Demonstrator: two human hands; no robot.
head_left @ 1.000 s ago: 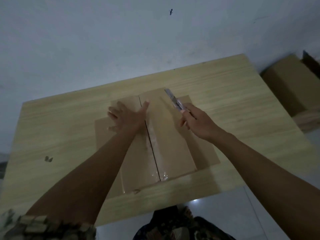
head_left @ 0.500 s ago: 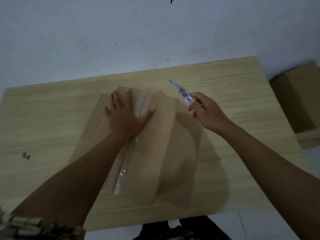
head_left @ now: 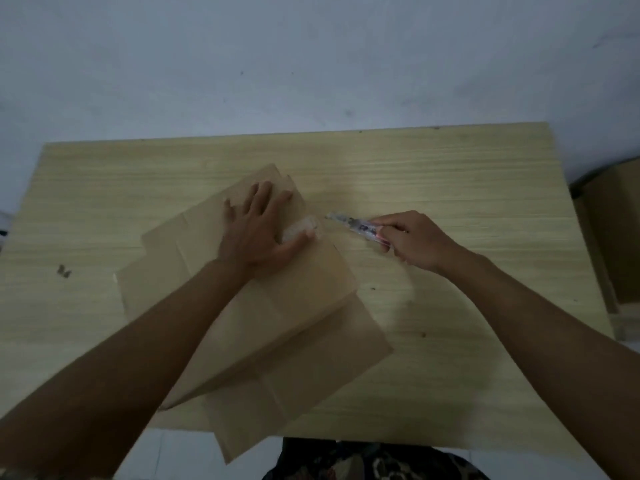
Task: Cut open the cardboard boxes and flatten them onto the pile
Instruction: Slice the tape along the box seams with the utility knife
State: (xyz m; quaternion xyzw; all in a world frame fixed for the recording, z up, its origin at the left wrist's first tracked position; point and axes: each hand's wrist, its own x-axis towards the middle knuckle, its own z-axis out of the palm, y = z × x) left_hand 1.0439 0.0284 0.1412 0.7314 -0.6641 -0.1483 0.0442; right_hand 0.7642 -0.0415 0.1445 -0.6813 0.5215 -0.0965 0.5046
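Observation:
A brown cardboard box (head_left: 298,306) lies collapsed on flattened cardboard (head_left: 311,386) in the middle of the wooden table (head_left: 467,188). My left hand (head_left: 261,230) presses flat on the box's far end, fingers spread, thumb beside a strip of clear tape (head_left: 300,227). To its right, my right hand (head_left: 412,242) grips a utility knife (head_left: 353,226), whose blade points left toward the taped end of the box, just short of it.
More brown cardboard boxes (head_left: 613,237) stand off the table's right edge. A small dark mark (head_left: 64,271) sits on the table at the left. A pale wall runs behind the table. My patterned clothing (head_left: 374,462) shows below the front edge.
The box has turned counter-clockwise so its taped end now points toward the knife. My left hand stayed pressed on it. My right hand lowered the knife and aimed the blade left.

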